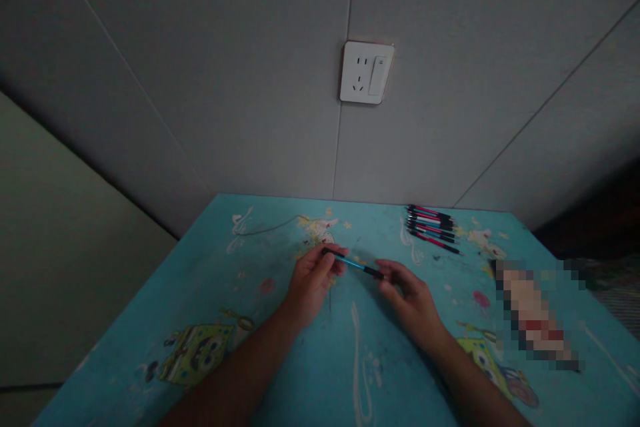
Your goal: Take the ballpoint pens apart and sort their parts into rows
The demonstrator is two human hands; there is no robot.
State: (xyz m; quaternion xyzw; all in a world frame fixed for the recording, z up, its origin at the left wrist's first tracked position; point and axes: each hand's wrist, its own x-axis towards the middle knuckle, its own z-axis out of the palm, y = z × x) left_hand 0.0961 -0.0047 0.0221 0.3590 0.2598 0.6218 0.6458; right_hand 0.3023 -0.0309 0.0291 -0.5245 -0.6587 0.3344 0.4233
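Note:
A pen (356, 264) with a blue barrel and black ends is held slantwise above the table, between my two hands. My left hand (313, 281) grips its upper left end, thumb on top and fingers beneath. At the lower right end, the thumb and fingers of my right hand (406, 290) close around the tip. Farther back on the right lies a row of pens (431, 221), several of them side by side, with red, blue and black parts. Neither hand touches that row.
The table (280, 360) has a blue cartoon-printed cover and stands against a grey panelled wall (260, 93). A white socket plate (367, 73) is on the wall. At the right lies a pixelated item (535, 313). A pale panel (65, 260) borders the left side.

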